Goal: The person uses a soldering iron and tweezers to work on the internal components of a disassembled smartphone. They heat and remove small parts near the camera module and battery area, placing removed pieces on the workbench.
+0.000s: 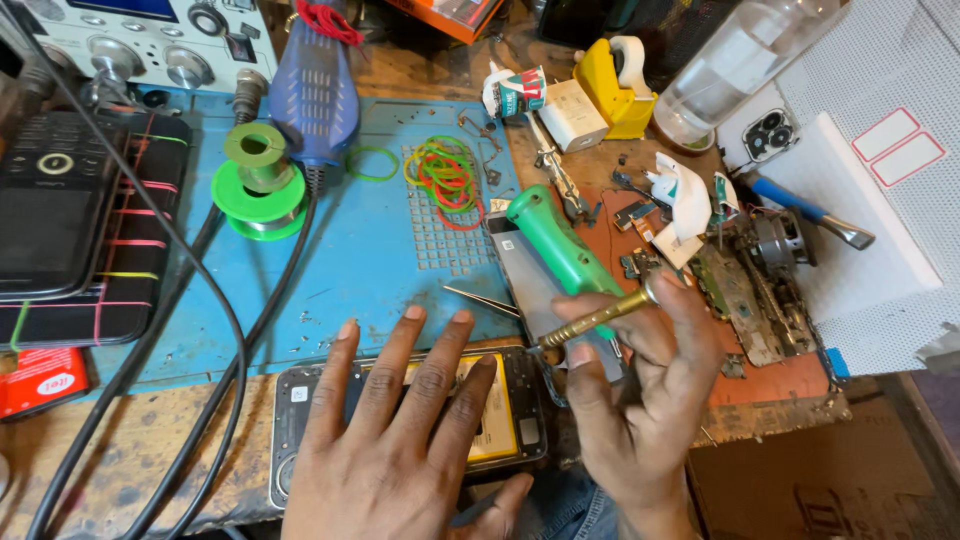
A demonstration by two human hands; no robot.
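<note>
The opened phone (500, 425) lies at the bench's (130, 450) near edge, just below the blue mat (330, 270). The left hand (400, 440) lies flat and spread on it, grasping nothing. To the phone's right, the right hand (640, 390) pinches a brass-handled screwdriver (590, 318). Judged best: keep pressing the phone firmly and bring the tip down straight.

A green solder spool (259, 180) and coloured rubber bands (445, 172) lie on the blue mat (340, 270), near a yellow tape dispenser (617, 85).
</note>
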